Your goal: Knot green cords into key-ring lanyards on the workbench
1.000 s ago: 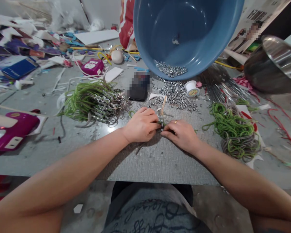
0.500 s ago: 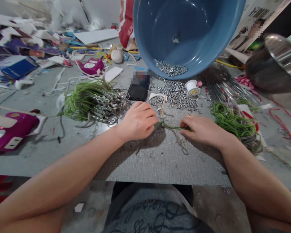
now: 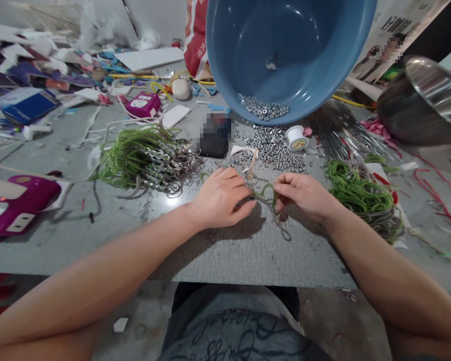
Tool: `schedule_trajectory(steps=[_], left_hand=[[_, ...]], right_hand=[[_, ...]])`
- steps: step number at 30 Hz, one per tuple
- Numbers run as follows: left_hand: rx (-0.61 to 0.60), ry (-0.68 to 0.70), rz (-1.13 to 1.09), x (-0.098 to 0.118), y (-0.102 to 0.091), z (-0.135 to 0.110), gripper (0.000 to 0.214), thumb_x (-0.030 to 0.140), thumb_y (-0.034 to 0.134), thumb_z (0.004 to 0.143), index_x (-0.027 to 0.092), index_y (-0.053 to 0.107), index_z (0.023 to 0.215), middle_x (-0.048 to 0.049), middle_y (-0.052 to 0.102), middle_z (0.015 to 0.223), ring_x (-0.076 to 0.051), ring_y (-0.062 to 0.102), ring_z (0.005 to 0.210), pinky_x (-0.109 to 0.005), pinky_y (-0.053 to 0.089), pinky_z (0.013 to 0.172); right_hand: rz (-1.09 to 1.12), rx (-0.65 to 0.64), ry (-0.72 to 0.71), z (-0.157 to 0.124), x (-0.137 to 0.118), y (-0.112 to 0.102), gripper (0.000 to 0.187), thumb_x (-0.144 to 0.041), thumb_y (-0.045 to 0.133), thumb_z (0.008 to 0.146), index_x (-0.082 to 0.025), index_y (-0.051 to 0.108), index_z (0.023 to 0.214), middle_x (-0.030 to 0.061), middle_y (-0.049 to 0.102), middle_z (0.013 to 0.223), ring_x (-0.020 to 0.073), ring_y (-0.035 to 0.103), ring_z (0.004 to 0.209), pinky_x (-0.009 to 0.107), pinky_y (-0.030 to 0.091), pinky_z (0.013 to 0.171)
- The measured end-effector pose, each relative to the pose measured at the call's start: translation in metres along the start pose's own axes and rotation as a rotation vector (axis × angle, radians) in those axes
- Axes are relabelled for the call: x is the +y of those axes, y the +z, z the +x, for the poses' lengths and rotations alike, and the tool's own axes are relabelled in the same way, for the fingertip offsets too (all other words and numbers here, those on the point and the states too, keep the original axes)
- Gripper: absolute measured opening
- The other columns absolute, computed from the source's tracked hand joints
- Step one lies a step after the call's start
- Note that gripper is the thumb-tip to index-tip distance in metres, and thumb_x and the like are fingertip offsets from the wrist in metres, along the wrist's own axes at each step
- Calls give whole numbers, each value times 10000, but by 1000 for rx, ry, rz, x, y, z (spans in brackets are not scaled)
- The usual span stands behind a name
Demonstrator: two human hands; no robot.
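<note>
The surface [image 3: 225, 260] extends under and around both hands. Beyond the hands stands the big blue basin [image 3: 334, 65], tipped toward them, and far to the right of the right hand is a steel bowl [image 3: 402, 108]. To the left of the left hand lies a green cord bundle with metal links [image 3: 128, 155]; on the outer side of the right hand lies a green and grey cord pile [image 3: 361, 190].

The left hand [image 3: 225, 196] has moved a little to the right, and its fingers are closed on the grey cord [image 3: 265, 201]. The right hand [image 3: 302, 195] has come back nearer to it; its thumb and forefinger pinch the green cord [image 3: 263, 189], while the other fingers curl loosely. Half a second ago this green cord was drawn nearly straight; now it bends slack between the hands. I judge that one pull is over and the strands are being arranged again for knotting.

Just beyond the hands are a phone [image 3: 213, 140], a white spool [image 3: 296, 138] and scattered metal nuts [image 3: 274, 148]. The smallest detail, the looped end [image 3: 285, 234] of the grey cord, lies below the right fingertips, about where it was.
</note>
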State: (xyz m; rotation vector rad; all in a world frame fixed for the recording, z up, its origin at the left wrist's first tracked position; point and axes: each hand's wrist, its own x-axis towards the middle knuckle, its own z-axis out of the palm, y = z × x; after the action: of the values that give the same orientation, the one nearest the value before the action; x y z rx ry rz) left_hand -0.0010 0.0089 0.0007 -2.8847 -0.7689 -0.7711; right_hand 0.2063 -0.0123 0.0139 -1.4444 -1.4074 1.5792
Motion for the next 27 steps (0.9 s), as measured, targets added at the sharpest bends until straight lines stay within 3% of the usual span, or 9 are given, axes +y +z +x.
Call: schedule_trajectory(steps=[4, 9, 19, 21, 23, 25, 27], left_hand=[[-44, -56, -88, 5, 3, 0, 394, 468, 432, 850, 160, 667, 776, -44, 585, 658, -183, 504, 706, -313, 388, 662], [-68, -87, -155, 7, 9, 0, 405, 520, 465, 824, 166, 662, 806, -32, 578, 659, -172, 504, 687, -302, 384, 662], [-55, -33, -334, 5, 10, 4, 259, 254, 474, 853, 159, 600, 647, 4, 540, 570, -114, 459, 563, -271, 383, 630], [-44, -70, -364, 4, 8, 4, 228, 208, 477, 836, 157, 593, 646, 6, 540, 562, -113, 461, 565, -267, 389, 631], [-47, -136, -403, 3, 8, 4, 193, 193, 498, 815, 158, 594, 651, 5, 550, 566, -122, 479, 603, -265, 397, 635], [-56, -198, -458, 2, 7, 4, 167, 182, 515, 799, 161, 598, 655, 6, 562, 574, -128, 498, 644, -261, 405, 644], [-71, -241, -512, 2, 7, 4, 159, 169, 516, 793, 161, 603, 660, 7, 574, 592, -125, 512, 669, -257, 413, 656]], right_hand=[[293, 10, 28, 2, 3, 9, 166, -269, 611, 704, -172, 482, 662, -35, 575, 507, 98, 601, 483, 196, 475, 486], [454, -29, 64, 2, 4, 16, 133, -239, 606, 728, -161, 517, 667, -19, 602, 534, 89, 610, 485, 175, 500, 479], [444, 12, 29, 4, 8, 14, 134, -253, 594, 750, -163, 526, 677, -11, 606, 558, 100, 623, 534, 190, 510, 515], [343, 95, -70, 3, 10, 15, 97, -266, 559, 782, -176, 539, 751, -9, 620, 592, 104, 618, 538, 223, 519, 538], [150, 201, -282, 1, 13, 15, 98, -258, 530, 809, -194, 560, 878, 24, 668, 782, 109, 627, 600, 266, 536, 595], [-121, 241, -550, -2, 17, 17, 190, -222, 499, 830, -219, 565, 1008, 66, 627, 1084, 139, 644, 803, 305, 544, 691], [-397, 190, -761, -3, 20, 19, 274, -180, 455, 846, -237, 556, 1094, 75, 532, 1261, 180, 575, 1051, 346, 522, 813]])
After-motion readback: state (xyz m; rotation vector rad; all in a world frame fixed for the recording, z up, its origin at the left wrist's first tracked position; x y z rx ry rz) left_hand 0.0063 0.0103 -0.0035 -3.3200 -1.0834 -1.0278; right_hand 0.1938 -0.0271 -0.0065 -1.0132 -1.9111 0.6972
